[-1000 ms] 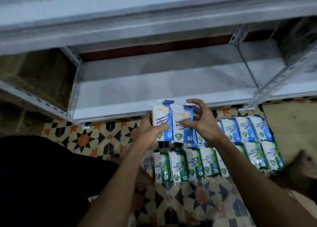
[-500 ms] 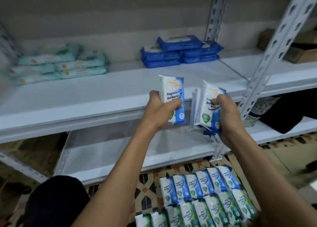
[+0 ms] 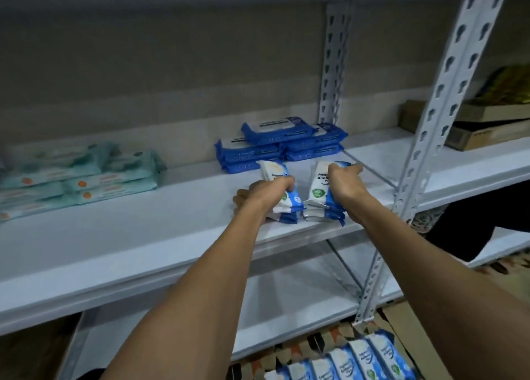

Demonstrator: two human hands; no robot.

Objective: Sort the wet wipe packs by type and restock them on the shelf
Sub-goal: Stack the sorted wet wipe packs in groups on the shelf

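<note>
Both hands reach over the white middle shelf (image 3: 120,236). My left hand (image 3: 263,191) grips a small stack of blue-and-white antibacterial wipe packs (image 3: 275,173), their lower ends on the shelf board. My right hand (image 3: 342,183) grips a second stack of the same packs (image 3: 318,187) right beside it, also touching the board. Behind them lie stacked dark blue wipe packs (image 3: 279,143). At the shelf's left lie pale teal wipe packs (image 3: 86,176). A row of blue-and-white packs on the floor (image 3: 358,359) shows at the bottom.
A perforated grey upright (image 3: 424,138) stands right of my right hand, with another upright (image 3: 334,64) at the back. Cardboard boxes (image 3: 487,127) sit on the neighbouring shelf to the right. The lower shelf (image 3: 286,308) lies under my arms above a patterned tile floor.
Both hands have carried their packs forward and down from in front of the shelf edge onto the middle shelf board. The view has moved closer to the shelf.
</note>
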